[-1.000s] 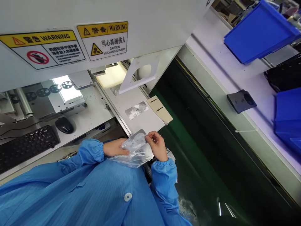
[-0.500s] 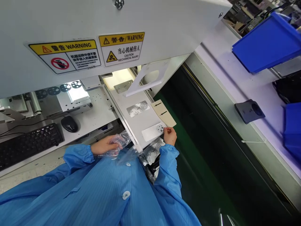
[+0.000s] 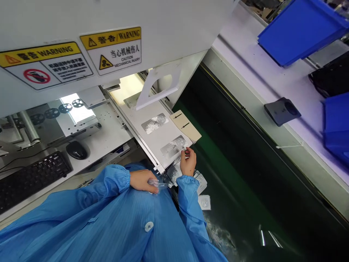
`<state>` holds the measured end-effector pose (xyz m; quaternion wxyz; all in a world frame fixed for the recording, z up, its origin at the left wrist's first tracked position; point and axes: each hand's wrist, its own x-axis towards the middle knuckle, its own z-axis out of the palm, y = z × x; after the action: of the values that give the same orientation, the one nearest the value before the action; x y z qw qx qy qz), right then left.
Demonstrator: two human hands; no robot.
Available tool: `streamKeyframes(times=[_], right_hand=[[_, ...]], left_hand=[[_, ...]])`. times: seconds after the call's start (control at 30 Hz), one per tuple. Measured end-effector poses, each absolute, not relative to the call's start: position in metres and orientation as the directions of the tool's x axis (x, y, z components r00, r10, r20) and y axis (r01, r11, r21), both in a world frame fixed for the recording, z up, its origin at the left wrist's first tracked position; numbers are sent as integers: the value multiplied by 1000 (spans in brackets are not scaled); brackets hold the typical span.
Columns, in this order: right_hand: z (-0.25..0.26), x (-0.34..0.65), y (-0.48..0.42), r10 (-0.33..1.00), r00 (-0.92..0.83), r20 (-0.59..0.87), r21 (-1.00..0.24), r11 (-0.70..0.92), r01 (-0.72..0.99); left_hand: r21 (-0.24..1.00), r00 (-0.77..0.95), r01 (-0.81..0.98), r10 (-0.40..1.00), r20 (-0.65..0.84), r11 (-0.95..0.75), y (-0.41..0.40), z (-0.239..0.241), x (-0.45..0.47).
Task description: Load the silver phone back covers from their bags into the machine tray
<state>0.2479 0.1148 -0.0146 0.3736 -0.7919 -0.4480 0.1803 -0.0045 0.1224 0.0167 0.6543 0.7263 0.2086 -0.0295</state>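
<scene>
My left hand (image 3: pixel 144 181) is closed around crumpled clear plastic film (image 3: pixel 159 185), in front of the blue smock. My right hand (image 3: pixel 188 162) is at the near end of a white conveyor belt (image 3: pixel 145 114), its thumb and fingertips pinched together at the corner of a thin, shiny phone-back-shaped sheet (image 3: pixel 173 147) with round camera holes. What is between the fingertips, if anything, is too small to make out. A similar shiny sheet (image 3: pixel 155 123) lies farther up the belt. Below the belt's end, several loose flat pieces (image 3: pixel 201 183) are partly hidden by my right sleeve.
A beige card (image 3: pixel 185 126) with two dark marks borders the belt. Overhead is a white machine housing (image 3: pixel 169 29) with warning labels. A mouse (image 3: pixel 77 150) and keyboard (image 3: pixel 35 178) are at left. Right, a bench holds blue bins (image 3: pixel 298 32) and a dark phone-shaped piece (image 3: pixel 283 111).
My left hand has moved right and nearer my body with the plastic film, which is bunched smaller. My right hand has shifted slightly left and nearer. The camera view has turned right.
</scene>
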Motion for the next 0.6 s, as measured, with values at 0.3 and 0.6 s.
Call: streamKeyframes(times=[0.3, 0.6], right_hand=[[18, 170, 13, 883, 239, -404, -873, -294, -389], [-33, 192, -89, 622, 486, -615, -734, -225, -641]], left_hand=[[836, 877, 307, 475, -64, -454, 103, 40, 54], [885, 994, 89, -15, -108, -458, 66, 29, 111]])
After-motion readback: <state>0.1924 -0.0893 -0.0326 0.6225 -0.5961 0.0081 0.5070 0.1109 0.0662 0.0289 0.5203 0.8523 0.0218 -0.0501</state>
